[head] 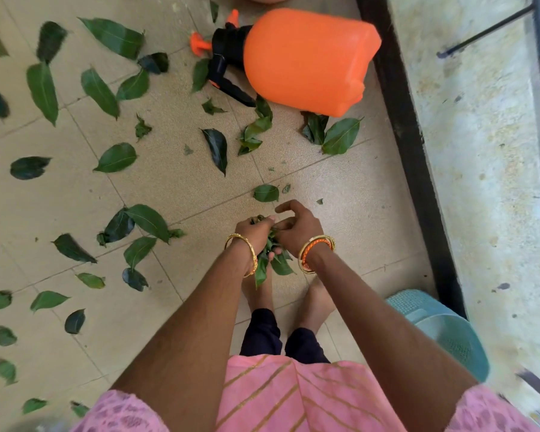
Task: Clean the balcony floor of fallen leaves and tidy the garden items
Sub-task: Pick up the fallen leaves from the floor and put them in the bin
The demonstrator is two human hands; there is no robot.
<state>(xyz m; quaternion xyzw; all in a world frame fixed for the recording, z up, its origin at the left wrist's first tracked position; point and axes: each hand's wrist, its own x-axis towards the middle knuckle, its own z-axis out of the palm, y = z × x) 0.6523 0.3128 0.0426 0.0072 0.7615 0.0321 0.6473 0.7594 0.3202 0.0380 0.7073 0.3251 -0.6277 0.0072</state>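
Green leaves (42,92) lie scattered across the beige tiled balcony floor (175,179) as a person in a pink patterned top (262,397) bends over it, seen from above. Both hands meet low over the tiles, just ahead of the person's bare feet. The left hand (252,232), a gold bangle (242,254) at its wrist, is curled round a bunch of gathered leaves (273,260), which hang down between the two wrists. The right hand (298,227), wearing gold and orange bangles (315,252), sits against the same bunch with its fingers bent; it appears to be pressing or tucking leaves into the bundle, though the overlap of the hands makes its exact grip hard to read. A single small leaf (266,193) rests on the floor just beyond the fingertips.

Farther off, an orange pump sprayer (306,60) lies on its side near the dark strip (409,151) that edges the floor, its black handle and orange nozzle pointing left, with several leaves beside and partly under it. Most loose leaves lie to the left of the hands, spread well apart over many tiles; those at the far left edge are blurred. A teal plastic container (446,332) sits on the floor beside the person's right arm, against the dark strip. Beyond the strip runs a pale, stained concrete ledge (480,182).
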